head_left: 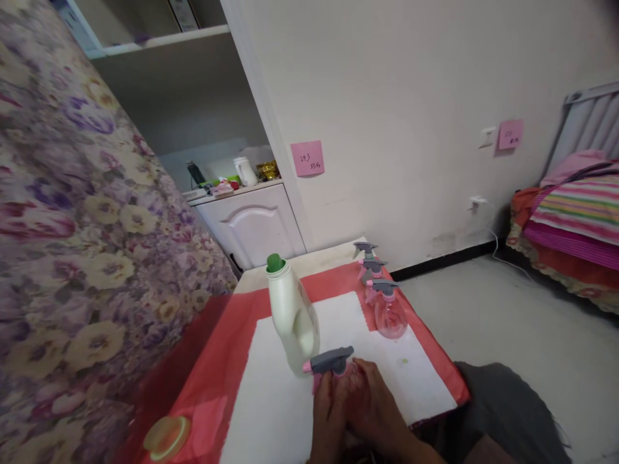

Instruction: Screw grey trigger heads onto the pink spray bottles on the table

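Observation:
Both hands are closed around a see-through spray bottle [333,361] with a grey and pink trigger head, near the front of the table. My left hand [329,409] grips near the neck under the trigger, and my right hand [380,403] wraps the body from the right. Much of the bottle's body is hidden by the fingers. Just beyond it stands a pale green jug [290,309] with a side handle; its neck shows a green inner spout. At the jug's right is another spray bottle [391,317], upright, with pinkish transparent walls.
Behind that bottle two more spray heads [371,265] line the table's right edge. A yellowish round lid [167,438] lies front left on the red cloth [232,322]. White paper [275,412] covers the middle. A floral curtain [97,258] hangs left; the wall [411,129] is behind.

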A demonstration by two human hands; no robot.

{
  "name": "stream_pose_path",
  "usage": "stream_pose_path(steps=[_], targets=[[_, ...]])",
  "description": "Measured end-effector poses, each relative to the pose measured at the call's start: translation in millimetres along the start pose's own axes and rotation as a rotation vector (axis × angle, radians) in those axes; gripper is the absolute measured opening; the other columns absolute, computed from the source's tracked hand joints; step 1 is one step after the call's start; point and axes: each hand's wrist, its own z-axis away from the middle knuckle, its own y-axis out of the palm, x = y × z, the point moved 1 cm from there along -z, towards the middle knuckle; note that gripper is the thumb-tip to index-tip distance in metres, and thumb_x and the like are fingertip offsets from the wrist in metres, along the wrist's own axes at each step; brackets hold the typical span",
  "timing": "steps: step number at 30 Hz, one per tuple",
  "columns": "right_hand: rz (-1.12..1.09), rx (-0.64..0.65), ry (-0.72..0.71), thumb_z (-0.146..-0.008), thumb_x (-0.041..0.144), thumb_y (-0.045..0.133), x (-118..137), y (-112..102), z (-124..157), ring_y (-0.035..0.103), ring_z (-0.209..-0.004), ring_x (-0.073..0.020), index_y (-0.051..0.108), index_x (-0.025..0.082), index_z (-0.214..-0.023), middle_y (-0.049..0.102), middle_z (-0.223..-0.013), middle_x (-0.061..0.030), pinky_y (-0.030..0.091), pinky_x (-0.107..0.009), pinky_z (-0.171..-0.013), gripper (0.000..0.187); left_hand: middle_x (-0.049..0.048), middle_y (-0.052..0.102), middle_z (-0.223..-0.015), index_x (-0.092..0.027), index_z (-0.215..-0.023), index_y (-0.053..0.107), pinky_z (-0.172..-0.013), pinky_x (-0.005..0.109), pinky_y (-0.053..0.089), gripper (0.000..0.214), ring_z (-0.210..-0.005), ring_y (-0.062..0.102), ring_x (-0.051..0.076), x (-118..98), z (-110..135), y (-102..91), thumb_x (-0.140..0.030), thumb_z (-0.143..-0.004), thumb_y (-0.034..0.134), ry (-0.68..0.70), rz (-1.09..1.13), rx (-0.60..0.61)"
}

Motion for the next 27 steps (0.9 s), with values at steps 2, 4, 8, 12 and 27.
stream_pose_path(steps=[2,4,8,12,27], targets=[[0.009,0.008,-0.038,-0.070,0.028,0.071,-1.0,1.3,0.0,0.066,-0.106,-0.0286,0.046,0.021,-0.122,0.064,-0.116,-0.0118,0.056,-0.043,-0.093,0.058,0.0109,0.074,-0.100,-0.017,-0.096,0.072,-0.094,0.041,0.052,0.040,-0.104,0.066,0.031,-2.3,-0.8,0.4,-0.053,-0.080,0.065,0.000,0.007,-0.003],[0.008,0.005,-0.070,-0.073,0.026,0.067,-1.4,1.2,-0.6,0.065,-0.106,-0.0280,0.047,0.021,-0.122,0.063,-0.116,-0.0120,0.056,-0.043,-0.094,0.052,0.0104,0.075,-0.096,-0.017,-0.092,0.071,-0.089,0.042,0.053,0.040,-0.101,0.067,0.031,-4.0,-1.8,1.6,-0.054,-0.077,0.067,0.003,0.004,-0.036],[0.001,-0.012,-0.074,-0.069,0.028,0.073,-0.7,-1.3,-1.9,0.065,-0.106,-0.0293,0.052,0.023,-0.121,0.065,-0.115,-0.0103,0.057,-0.042,-0.093,0.056,0.0116,0.073,-0.105,-0.017,-0.098,0.070,-0.097,0.044,0.049,0.044,-0.107,0.064,0.032,-3.7,-1.9,0.4,-0.055,-0.077,0.066,0.001,-0.034,-0.041],[0.008,0.021,-0.071,-0.065,0.027,0.075,1.3,-2.2,-2.4,0.065,-0.106,-0.0296,0.052,0.022,-0.123,0.064,-0.115,-0.0095,0.056,-0.044,-0.093,0.063,0.0116,0.072,-0.107,-0.017,-0.098,0.070,-0.102,0.043,0.046,0.045,-0.113,0.062,0.032,-5.9,-1.3,-2.8,-0.056,-0.078,0.064,-0.028,-0.015,0.021],[0.004,0.031,-0.120,-0.063,0.021,0.074,-1.6,-1.9,-1.8,0.065,-0.107,-0.0292,0.044,0.021,-0.126,0.062,-0.117,-0.0110,0.056,-0.045,-0.095,0.069,0.0084,0.074,-0.088,-0.018,-0.085,0.071,-0.091,0.043,0.052,0.036,-0.102,0.066,0.031,-13.3,-4.3,-1.2,-0.053,-0.077,0.066,-0.009,-0.045,0.003]])
